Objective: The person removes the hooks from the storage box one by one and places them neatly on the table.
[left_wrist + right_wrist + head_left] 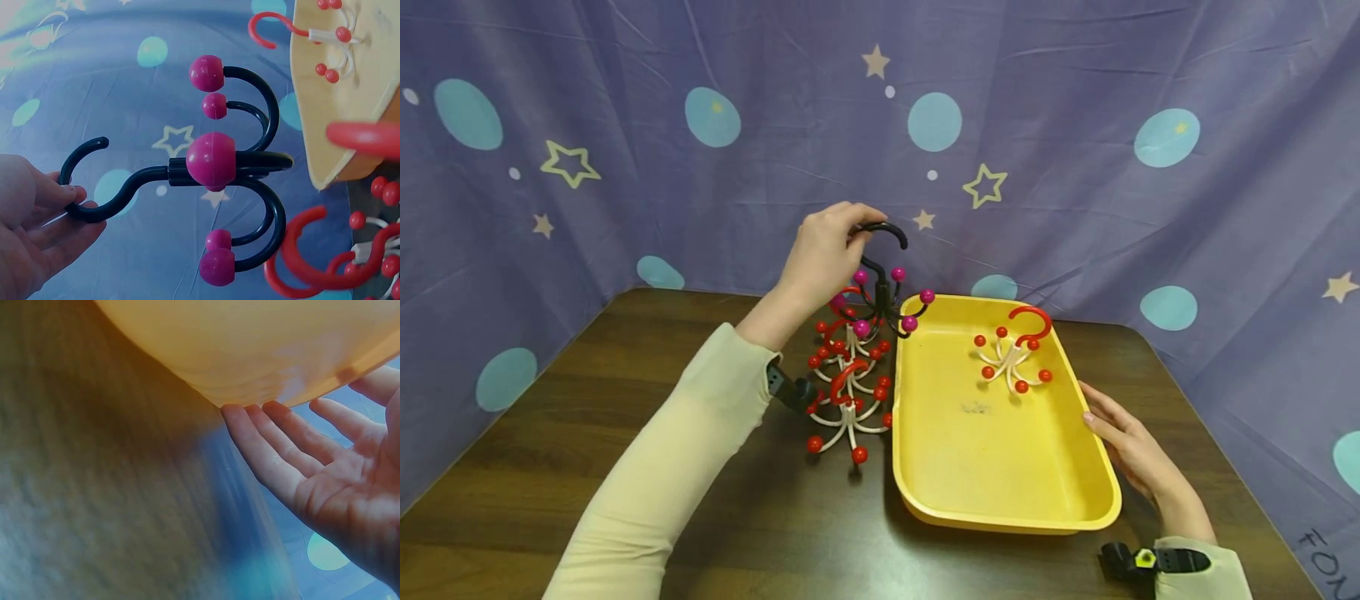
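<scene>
My left hand (826, 254) pinches the hook of a black multi-arm hanger (882, 296) with magenta ball tips, held upright in the air by the tray's far left corner. In the left wrist view the thumb and fingers close round the curved hook (94, 214). Beneath and nearer stand several white hangers (850, 412) with red hooks and red balls, in a row along the tray's left side. One white-and-red hanger (1011, 358) stands inside the yellow tray (1000, 475). My right hand (1138, 458) touches the tray's right outer wall with fairly straight fingers (265, 447).
A dark wooden table (625, 433) carries the tray and hangers. Behind and around it hangs a purple-blue curtain (820, 125) with stars and spots. Dark wrist cameras (790, 389) are strapped to both wrists.
</scene>
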The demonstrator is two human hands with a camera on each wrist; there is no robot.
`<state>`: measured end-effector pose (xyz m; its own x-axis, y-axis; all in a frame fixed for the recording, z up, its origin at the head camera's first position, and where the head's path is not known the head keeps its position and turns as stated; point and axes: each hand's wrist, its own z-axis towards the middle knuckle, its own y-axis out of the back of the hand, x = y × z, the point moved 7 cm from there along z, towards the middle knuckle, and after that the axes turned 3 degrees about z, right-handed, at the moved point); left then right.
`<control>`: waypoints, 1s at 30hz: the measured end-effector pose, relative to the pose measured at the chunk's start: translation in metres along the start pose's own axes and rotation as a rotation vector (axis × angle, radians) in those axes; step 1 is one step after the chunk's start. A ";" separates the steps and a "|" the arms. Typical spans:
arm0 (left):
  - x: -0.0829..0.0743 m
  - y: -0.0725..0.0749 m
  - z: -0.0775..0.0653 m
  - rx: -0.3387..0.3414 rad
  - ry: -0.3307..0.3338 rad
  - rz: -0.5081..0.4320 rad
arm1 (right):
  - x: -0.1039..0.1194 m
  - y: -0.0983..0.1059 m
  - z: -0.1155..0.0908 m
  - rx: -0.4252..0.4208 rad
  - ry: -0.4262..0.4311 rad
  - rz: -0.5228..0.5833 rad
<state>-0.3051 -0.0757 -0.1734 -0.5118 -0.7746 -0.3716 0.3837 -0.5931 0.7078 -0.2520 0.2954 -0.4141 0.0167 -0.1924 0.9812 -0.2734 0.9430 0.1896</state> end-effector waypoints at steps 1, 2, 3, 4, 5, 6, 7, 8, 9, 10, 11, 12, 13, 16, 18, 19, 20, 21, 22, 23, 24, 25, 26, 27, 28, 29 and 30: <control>0.002 0.002 0.000 -0.002 0.006 0.000 | 0.000 0.000 0.000 -0.001 -0.002 0.000; 0.004 0.005 0.000 -0.006 0.011 0.002 | 0.000 0.000 0.000 -0.003 -0.004 0.001; 0.006 0.006 0.000 -0.005 0.018 0.004 | 0.000 0.001 -0.001 -0.005 -0.007 0.001; 0.007 0.008 0.000 -0.007 0.022 0.006 | 0.000 0.001 -0.001 -0.007 -0.008 -0.001; 0.009 0.010 0.000 -0.010 0.025 0.009 | -0.001 0.001 -0.001 -0.007 -0.009 -0.001; 0.011 0.012 0.000 -0.014 0.028 0.010 | -0.001 0.001 -0.001 -0.008 -0.010 -0.001; 0.012 0.013 0.000 -0.019 0.029 0.010 | -0.001 0.001 -0.001 -0.006 -0.009 -0.001; 0.014 0.015 0.000 -0.026 0.028 0.011 | -0.001 0.001 -0.001 -0.003 -0.008 0.002; 0.015 0.017 0.000 -0.034 0.025 0.013 | -0.001 0.001 -0.001 0.000 -0.006 0.006; 0.017 0.019 -0.001 -0.045 0.019 0.014 | -0.001 0.000 -0.001 0.004 -0.002 0.011; 0.018 0.021 -0.001 -0.053 0.015 0.017 | 0.000 0.000 -0.001 0.010 0.002 0.017; 0.020 0.024 -0.002 -0.060 0.012 0.017 | 0.000 0.000 -0.001 0.013 0.006 0.024; 0.022 0.026 -0.002 -0.066 0.011 0.018 | 0.000 0.000 -0.001 0.016 0.010 0.030; 0.029 0.032 -0.004 -0.079 0.018 0.025 | 0.000 -0.001 0.000 0.021 0.017 0.044; 0.034 0.035 -0.005 -0.080 0.028 0.031 | 0.000 -0.001 0.001 0.021 0.017 0.047; 0.037 0.036 -0.006 -0.080 0.033 0.035 | 0.000 -0.001 0.001 0.020 0.017 0.046; 0.039 0.038 -0.007 -0.080 0.037 0.040 | 0.000 -0.001 0.001 0.019 0.017 0.046; 0.042 0.039 -0.008 -0.081 0.042 0.046 | 0.000 -0.001 0.001 0.020 0.017 0.044; 0.044 0.041 -0.008 -0.085 0.046 0.054 | 0.000 -0.001 0.001 0.020 0.018 0.042; 0.047 0.042 -0.009 -0.088 0.051 0.060 | 0.000 -0.001 0.001 0.020 0.020 0.040; 0.049 0.043 -0.010 -0.091 0.056 0.066 | 0.001 0.000 0.001 0.020 0.020 0.038; 0.052 0.044 -0.011 -0.093 0.066 0.073 | 0.001 0.000 0.001 0.020 0.020 0.036; 0.055 0.045 -0.012 -0.094 0.075 0.079 | 0.001 0.000 0.001 0.019 0.020 0.034; 0.058 0.046 -0.013 -0.094 0.085 0.085 | 0.001 0.000 0.001 0.018 0.019 0.028; 0.061 0.046 -0.013 -0.093 0.095 0.091 | 0.001 -0.001 0.000 0.017 0.015 0.026; 0.064 0.047 -0.014 -0.091 0.106 0.093 | 0.001 -0.001 0.000 0.016 0.012 0.023; 0.066 0.047 -0.015 -0.089 0.114 0.094 | 0.000 -0.001 -0.001 0.012 0.007 0.019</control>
<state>-0.3094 -0.1583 -0.1740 -0.3814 -0.8446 -0.3757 0.4953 -0.5299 0.6884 -0.2511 0.2945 -0.4139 0.0180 -0.1726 0.9848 -0.2853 0.9431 0.1705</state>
